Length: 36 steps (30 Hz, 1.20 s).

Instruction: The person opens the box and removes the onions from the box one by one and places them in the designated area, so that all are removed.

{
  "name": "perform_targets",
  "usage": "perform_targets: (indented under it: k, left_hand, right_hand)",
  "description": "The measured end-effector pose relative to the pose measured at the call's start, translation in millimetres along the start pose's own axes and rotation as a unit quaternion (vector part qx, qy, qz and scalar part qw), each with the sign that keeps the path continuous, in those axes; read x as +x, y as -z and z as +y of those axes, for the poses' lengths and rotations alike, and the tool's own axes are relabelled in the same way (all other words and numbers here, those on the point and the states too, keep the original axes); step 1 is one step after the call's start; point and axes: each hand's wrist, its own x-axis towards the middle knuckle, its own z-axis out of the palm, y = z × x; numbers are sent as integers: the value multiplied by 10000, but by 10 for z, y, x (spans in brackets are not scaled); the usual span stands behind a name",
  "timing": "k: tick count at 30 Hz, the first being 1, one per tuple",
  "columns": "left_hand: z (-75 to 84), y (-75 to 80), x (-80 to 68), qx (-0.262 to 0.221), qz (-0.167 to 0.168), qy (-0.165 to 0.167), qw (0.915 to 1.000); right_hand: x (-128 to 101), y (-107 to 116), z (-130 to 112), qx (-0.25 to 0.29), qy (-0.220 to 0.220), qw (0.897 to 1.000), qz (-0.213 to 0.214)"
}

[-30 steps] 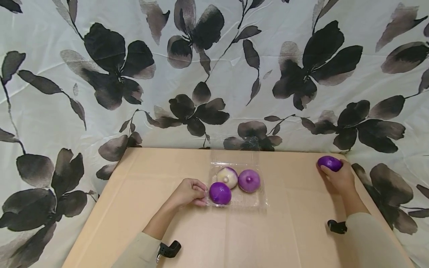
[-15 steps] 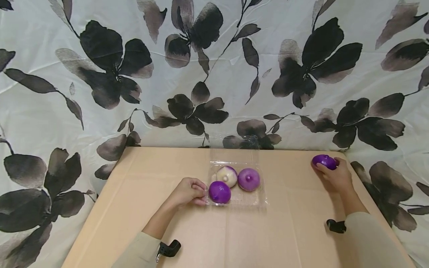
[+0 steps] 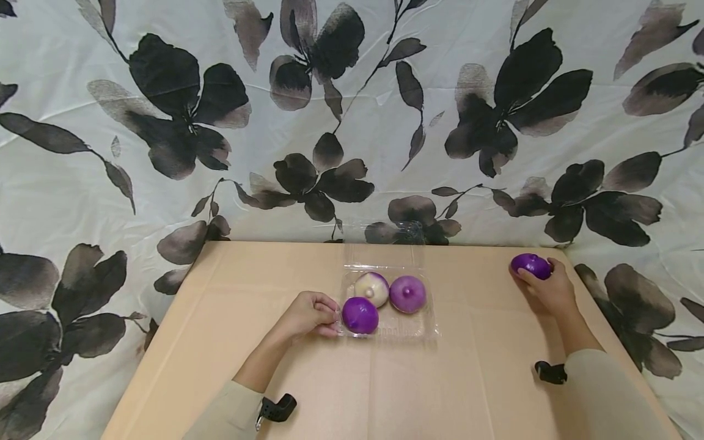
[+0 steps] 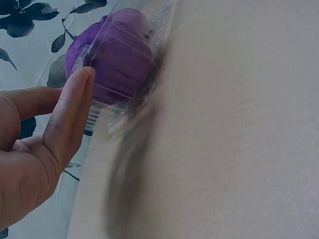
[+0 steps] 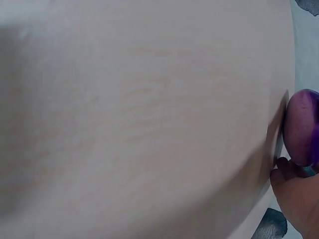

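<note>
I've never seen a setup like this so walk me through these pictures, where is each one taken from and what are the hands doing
There's no machine here, just a person's two bare hands. The wide picture comes from a camera worn on the head, looking forward and down. The two close ones come from cameras worn on the wrists, one for each hand.

On the table sits an open, clear plastic box with three round things in it that look like onions: two purple, one mostly white. The left hand pinches the box's left edge. The right hand, off near the table's far right corner, holds another purple onion. Behind it all hangs a white cloth with dark flowers.
</note>
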Motion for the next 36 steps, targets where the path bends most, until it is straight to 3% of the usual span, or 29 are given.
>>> perform_targets:
  k: [30, 36]
  left_hand:
    - [9, 12, 3, -6, -28, 22, 10000]
    - [10, 14, 1, 6, -9, 46, 10000]
  right_hand:
    - [-22, 60, 9, -90, 191, 9996, -190]
    - [-51, 61, -7, -59, 341, 9994, -27]
